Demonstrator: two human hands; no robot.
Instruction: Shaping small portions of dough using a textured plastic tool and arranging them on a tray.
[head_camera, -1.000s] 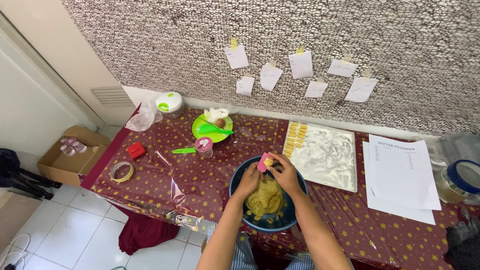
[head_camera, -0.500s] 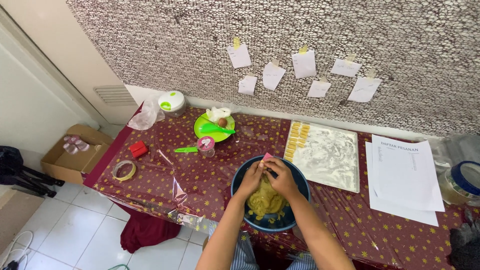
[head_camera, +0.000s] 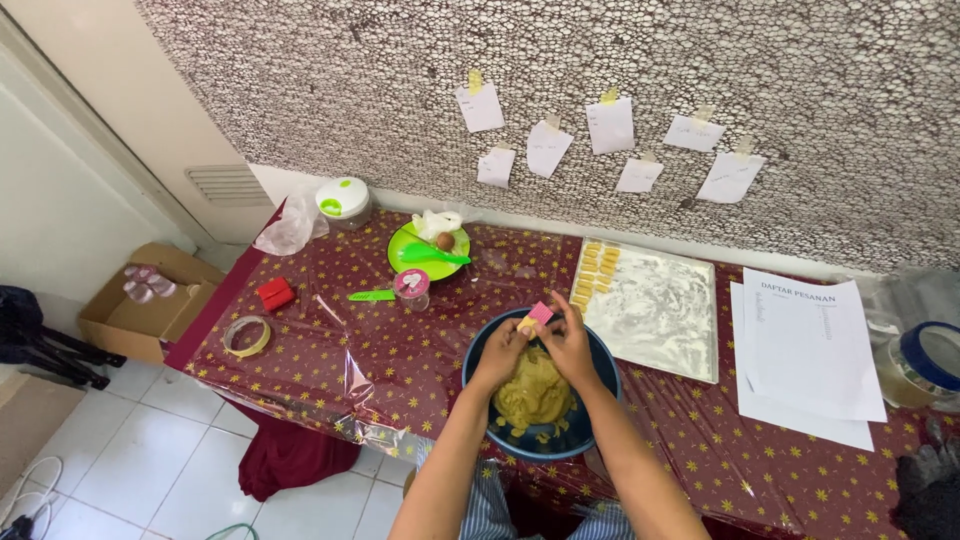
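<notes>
Both hands meet above the blue bowl (head_camera: 478, 385) of yellow dough (head_camera: 535, 388); the right hand (head_camera: 570, 343) pinches a small pink mould (head_camera: 541, 313), fingers closed round it; the left hand (head_camera: 502, 350) seems to press a dough bit against it, though its grip is unclear; sticky dough could smear, or crumbs drop outside the rim onto the tablecloth (head_camera: 300, 360).

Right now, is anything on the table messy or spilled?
Mostly tidy. Small crumbs of yellow dough sit loose at the blue bowl's near side, and white flour is smeared unevenly across the tray. Nothing has spilled onto the tablecloth.
</notes>
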